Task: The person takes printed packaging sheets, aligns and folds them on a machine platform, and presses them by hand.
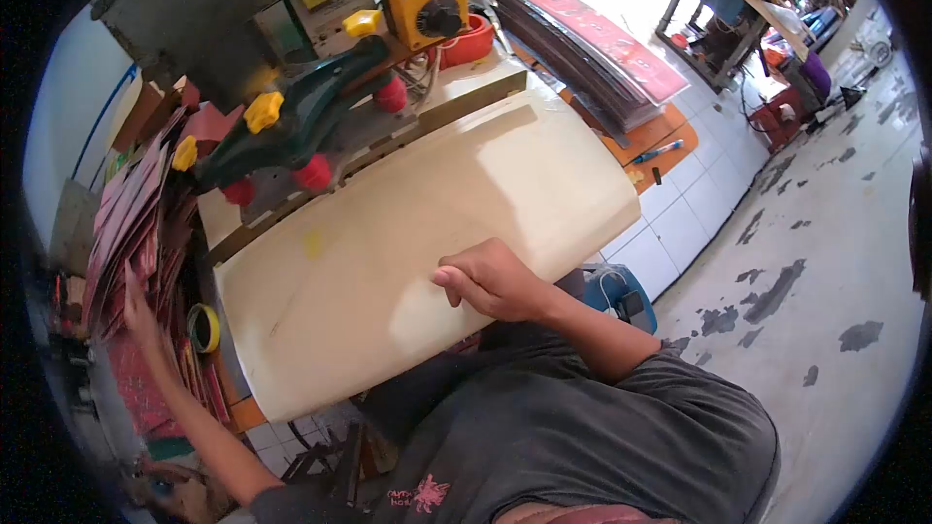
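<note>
My right hand (490, 281) is curled into a loose fist above the cream-coloured work board (417, 204), with nothing showing in it. On the far left, my left hand (139, 306) reaches to a leaning stack of red and pink printed sheets (136, 223). Its fingers look stretched out along the sheets; whether they touch one is too small to tell. Behind the board stands a machine with a dark green clamp frame (301, 116), which carries yellow knobs (264, 112) and red knobs (313, 173).
A roll of yellow tape (204, 328) lies left of the board. A yellow control box (424, 5) with a black dial sits on the machine. Long stacked red sheets (592, 29) lie at the back right, near a blue pen (658, 151). A blue bin (626, 296) stands below.
</note>
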